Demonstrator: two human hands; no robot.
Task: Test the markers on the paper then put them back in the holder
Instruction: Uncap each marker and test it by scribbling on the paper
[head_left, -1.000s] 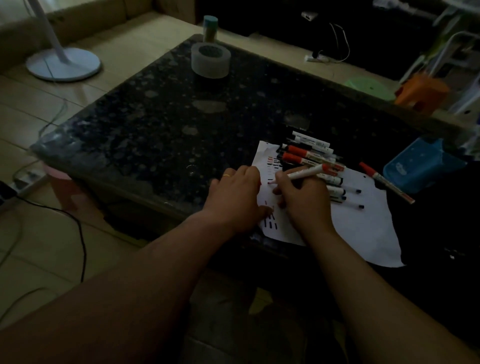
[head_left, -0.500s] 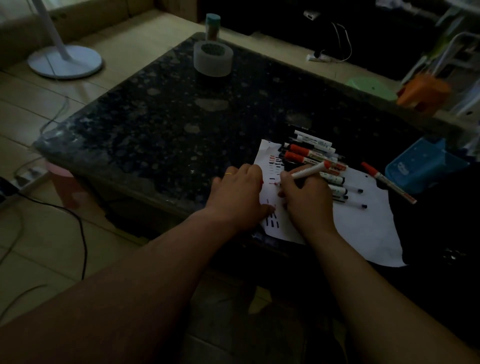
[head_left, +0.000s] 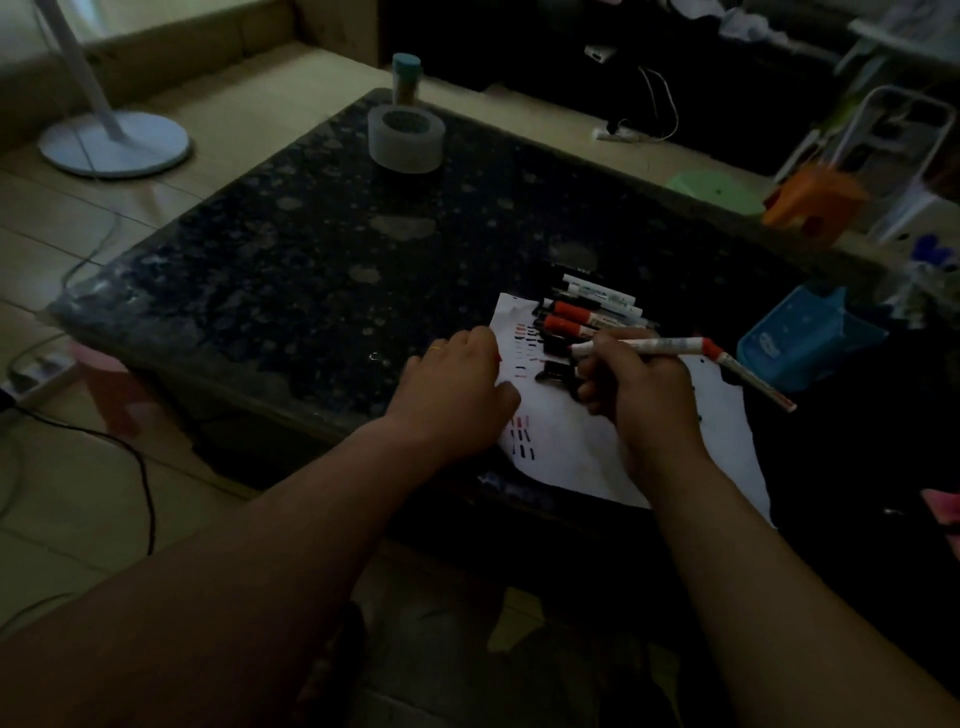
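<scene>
The white paper (head_left: 571, 457), marked with short red and black strokes, lies near the front right edge of the dark table (head_left: 311, 270). My left hand (head_left: 457, 395) rests on the paper's left edge with its fingers curled, and a small red cap (head_left: 498, 358) shows at the fingertips. My right hand (head_left: 639, 395) grips a white marker (head_left: 649, 345) held level above the paper, its tip pointing left towards my left hand. Several markers (head_left: 587, 312) lie in a pile at the paper's top. One red-capped marker (head_left: 758, 384) lies apart beside the blue holder (head_left: 800, 343).
A roll of tape (head_left: 405, 137) and a small bottle (head_left: 406, 78) stand at the table's far corner. On the floor are a fan base (head_left: 114, 145) to the left, cables, and orange (head_left: 810, 208) and green (head_left: 711, 189) stools beyond the table.
My right hand has lifted the marker's tip off the paper and swung the marker up to level, a little to the right. My left hand has stayed on the paper's edge.
</scene>
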